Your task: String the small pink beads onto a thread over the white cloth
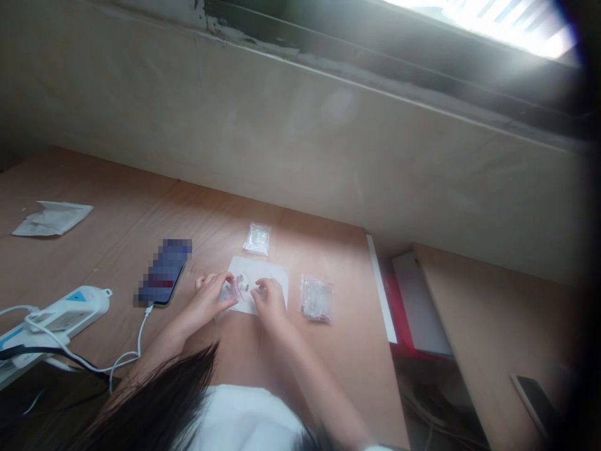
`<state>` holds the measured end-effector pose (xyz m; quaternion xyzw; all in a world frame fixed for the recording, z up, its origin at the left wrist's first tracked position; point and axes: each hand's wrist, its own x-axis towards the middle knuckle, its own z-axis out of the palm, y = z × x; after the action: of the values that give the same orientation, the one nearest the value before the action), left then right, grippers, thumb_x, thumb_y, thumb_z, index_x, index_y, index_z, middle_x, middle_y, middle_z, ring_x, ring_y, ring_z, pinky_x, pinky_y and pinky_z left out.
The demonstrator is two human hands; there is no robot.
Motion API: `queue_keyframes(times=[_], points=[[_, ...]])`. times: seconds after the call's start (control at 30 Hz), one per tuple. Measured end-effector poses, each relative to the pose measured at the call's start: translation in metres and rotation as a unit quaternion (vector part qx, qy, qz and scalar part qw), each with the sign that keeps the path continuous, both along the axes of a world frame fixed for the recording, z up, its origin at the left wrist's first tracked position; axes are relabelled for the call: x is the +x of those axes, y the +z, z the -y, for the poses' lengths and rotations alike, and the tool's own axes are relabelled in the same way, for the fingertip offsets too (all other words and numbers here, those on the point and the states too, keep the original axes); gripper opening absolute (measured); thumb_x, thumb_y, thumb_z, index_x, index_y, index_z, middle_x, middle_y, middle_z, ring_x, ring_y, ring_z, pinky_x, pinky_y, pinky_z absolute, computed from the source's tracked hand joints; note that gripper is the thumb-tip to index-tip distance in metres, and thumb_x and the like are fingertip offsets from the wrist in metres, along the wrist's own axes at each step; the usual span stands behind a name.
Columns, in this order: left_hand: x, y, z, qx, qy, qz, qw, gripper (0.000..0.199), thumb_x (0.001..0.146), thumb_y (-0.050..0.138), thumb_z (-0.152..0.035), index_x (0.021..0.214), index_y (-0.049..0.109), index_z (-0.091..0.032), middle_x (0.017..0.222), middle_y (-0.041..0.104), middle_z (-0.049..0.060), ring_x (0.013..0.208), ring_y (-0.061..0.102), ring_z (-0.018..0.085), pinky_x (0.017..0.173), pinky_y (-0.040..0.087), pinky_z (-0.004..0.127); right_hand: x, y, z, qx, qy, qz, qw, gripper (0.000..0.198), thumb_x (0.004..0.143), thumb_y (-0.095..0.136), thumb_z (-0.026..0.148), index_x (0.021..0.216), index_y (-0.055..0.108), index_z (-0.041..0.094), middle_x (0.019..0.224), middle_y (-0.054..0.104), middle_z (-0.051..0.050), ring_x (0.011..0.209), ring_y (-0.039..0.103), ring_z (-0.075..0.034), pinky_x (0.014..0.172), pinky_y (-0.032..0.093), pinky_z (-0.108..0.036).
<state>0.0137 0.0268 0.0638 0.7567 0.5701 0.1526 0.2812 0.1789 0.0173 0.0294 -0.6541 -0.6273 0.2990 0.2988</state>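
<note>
My left hand (213,292) grips a small clear zip bag (231,290) with a red line along its mouth, fingers and thumb closed at its edge. The bag is over a white sheet of paper (280,270) on the wooden table. Tiny pale and dark pieces (245,285) show by the bag's mouth, too small to name. Right of them, my right hand (271,302) has its fingers curled close to the thumb, low over the paper. What lies between those fingertips, if anything, cannot be made out.
Filled clear bags (317,297) lie right of the paper, another clear bag (257,239) behind it. Leftward are a charging phone (164,275), a white power strip (70,316) with cables and a folded white paper (54,218). Beyond a gap, another table (493,313) bears a dark phone (535,401).
</note>
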Motion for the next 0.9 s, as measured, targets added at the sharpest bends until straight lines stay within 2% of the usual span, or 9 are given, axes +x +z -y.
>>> queue_keyframes(times=[0.17,0.43,0.57,0.7,0.77,0.9], points=[[-0.003,0.0,0.001,-0.001,-0.004,-0.005,1.0,0.031,0.066,0.056,-0.037,0.092,0.05,-0.021,0.096,0.058,0.004,0.093,0.048,0.023,0.081,0.027,0.035,0.005,-0.014,0.001,-0.004,-0.008,0.076,0.997,0.008,0.07,0.046,0.013,0.069,0.053,0.018,0.074,0.05,-0.005,0.075,0.045,-0.017,0.067,0.036,-0.028],[-0.004,-0.002,0.002,0.006,-0.005,-0.007,1.0,0.031,0.066,0.056,-0.037,0.091,0.05,-0.02,0.095,0.059,0.005,0.092,0.048,0.024,0.08,0.027,0.035,0.003,-0.011,-0.002,0.002,0.0,0.092,0.996,0.01,0.07,0.046,0.011,0.072,0.053,0.018,0.077,0.05,-0.005,0.078,0.045,-0.018,0.066,0.035,-0.027],[-0.004,-0.003,0.002,0.007,-0.008,-0.003,1.0,0.031,0.066,0.056,-0.037,0.092,0.05,-0.021,0.094,0.059,0.004,0.092,0.048,0.024,0.08,0.027,0.035,0.0,-0.007,-0.003,0.001,-0.006,0.05,0.999,0.008,0.07,0.048,0.014,0.069,0.054,0.018,0.075,0.052,-0.004,0.077,0.046,-0.017,0.068,0.035,-0.027],[-0.005,-0.006,0.003,0.004,-0.005,0.001,1.0,0.032,0.066,0.056,-0.035,0.094,0.049,-0.022,0.095,0.058,0.003,0.092,0.048,0.023,0.08,0.027,0.035,-0.011,0.001,-0.004,0.018,0.036,-0.033,0.999,0.007,0.07,0.052,0.023,0.073,0.057,0.02,0.076,0.055,-0.002,0.077,0.048,-0.015,0.07,0.035,-0.027],[-0.006,-0.007,0.004,0.0,0.002,-0.004,1.0,0.033,0.065,0.057,-0.034,0.094,0.049,-0.022,0.095,0.058,0.003,0.092,0.048,0.023,0.081,0.027,0.035,-0.016,0.001,-0.005,0.008,0.013,-0.027,1.0,0.009,0.069,0.053,0.023,0.076,0.056,0.018,0.076,0.055,-0.003,0.078,0.048,-0.016,0.07,0.035,-0.027],[-0.011,-0.002,0.005,-0.007,0.016,-0.012,1.0,0.035,0.065,0.058,-0.033,0.096,0.049,-0.021,0.098,0.057,0.004,0.093,0.048,0.023,0.081,0.028,0.035,-0.021,-0.004,-0.007,-0.035,-0.044,0.048,0.997,0.006,0.069,0.05,0.02,0.072,0.053,0.016,0.076,0.053,-0.007,0.075,0.046,-0.018,0.066,0.035,-0.029]])
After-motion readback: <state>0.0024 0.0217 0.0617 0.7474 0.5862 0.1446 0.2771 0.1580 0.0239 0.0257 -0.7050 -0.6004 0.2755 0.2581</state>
